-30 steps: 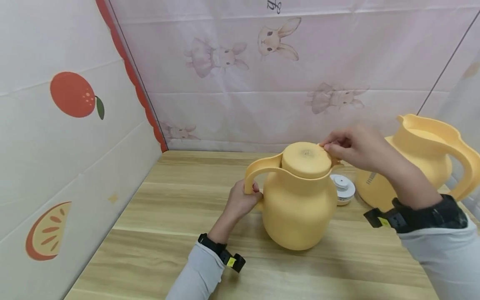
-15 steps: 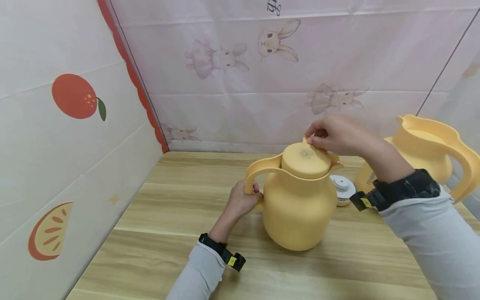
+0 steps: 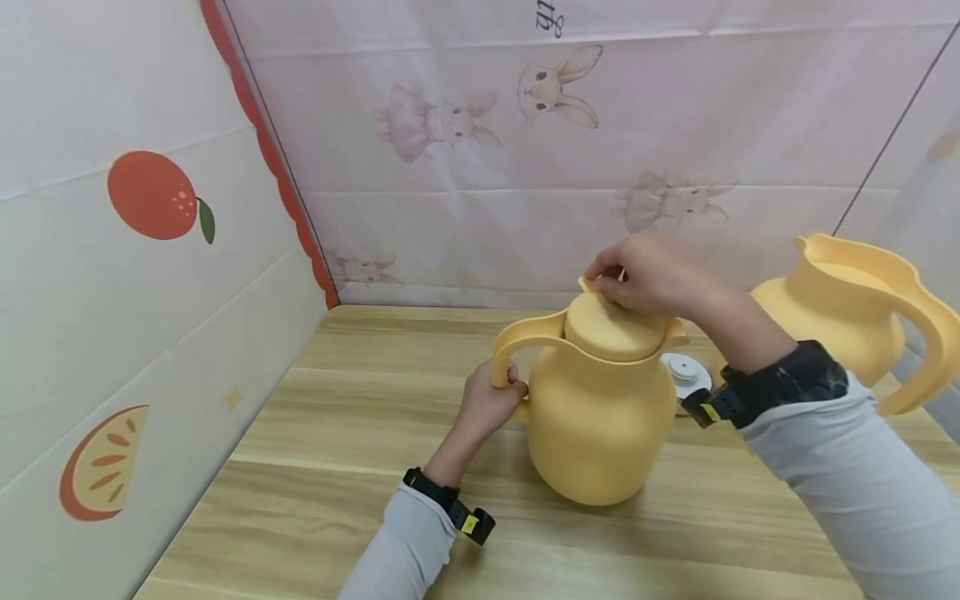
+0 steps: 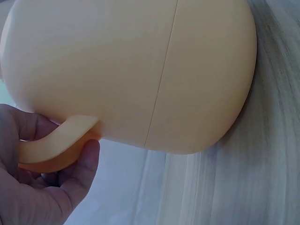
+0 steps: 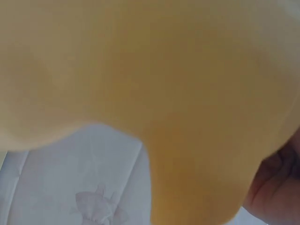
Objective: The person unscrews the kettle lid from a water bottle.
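A yellow thermos jug [image 3: 600,433] stands upright on the table in the head view. My left hand [image 3: 483,404] grips its handle [image 3: 528,329]; in the left wrist view, fingers and thumb curl round the handle's lower end. The round yellow lid [image 3: 611,333] sits in the jug's mouth. Over it, my right hand [image 3: 645,271] pinches the small tab [image 3: 585,285] on the lid's far edge, covering part of the lid. Blurred yellow plastic fills most of the right wrist view, with a bit of the right hand [image 5: 276,190] at its edge.
Right of the held jug, a second yellow jug [image 3: 810,325] stands lidless, partly behind the right forearm. Between the jugs lies a white round stopper-like piece [image 3: 688,373]. Cloth-covered walls border the wooden table [image 3: 360,400] at the back and left.
My right hand has swung leftward round the back of the lid, taking the tab from beside the spout to the far left edge. The left hand and jug stay in place.
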Tool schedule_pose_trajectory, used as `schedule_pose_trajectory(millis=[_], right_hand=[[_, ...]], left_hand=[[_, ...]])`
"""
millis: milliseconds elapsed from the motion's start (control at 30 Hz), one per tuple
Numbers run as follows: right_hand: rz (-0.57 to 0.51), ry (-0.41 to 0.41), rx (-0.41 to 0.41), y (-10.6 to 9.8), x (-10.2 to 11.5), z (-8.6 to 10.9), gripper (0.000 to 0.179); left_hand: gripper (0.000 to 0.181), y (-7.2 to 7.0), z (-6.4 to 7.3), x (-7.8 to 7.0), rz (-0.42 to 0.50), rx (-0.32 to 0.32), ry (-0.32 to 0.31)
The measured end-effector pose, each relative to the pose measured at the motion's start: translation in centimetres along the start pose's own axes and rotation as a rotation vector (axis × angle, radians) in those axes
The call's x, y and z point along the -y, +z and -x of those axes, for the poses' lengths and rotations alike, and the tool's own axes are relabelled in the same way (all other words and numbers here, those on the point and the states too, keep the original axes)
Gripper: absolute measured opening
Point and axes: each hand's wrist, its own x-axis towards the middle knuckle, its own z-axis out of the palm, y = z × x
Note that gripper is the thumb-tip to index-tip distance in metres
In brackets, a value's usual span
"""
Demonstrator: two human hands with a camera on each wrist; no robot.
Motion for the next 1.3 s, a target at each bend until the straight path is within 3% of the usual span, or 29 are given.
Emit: schedule_pose_trajectory(millis=[333, 733, 1033, 1300], right_hand=[[-0.032, -0.016, 0.023, 1.1, 2.1, -0.2, 0.018], [-0.013, -0.104, -0.02, 1.6, 2.9, 0.3, 0.011], [-0.008, -0.248, -0.106, 2.2, 3.5, 2.1, 0.009], [0.016, -0.296, -0.14, 2.5, 4.0, 3.9, 0.017]], left_hand=[[0.014, 0.1, 0.1, -0.1, -0.027, -0.022, 0.007], [0.014, 0.2, -0.2, 0.2, -0.03, -0.025, 0.013], [0.015, 0.3, -0.4, 0.2, -0.009, -0.02, 0.003], [0.015, 0.1, -0.3, 0.3, -0.01, -0.003, -0.006]])
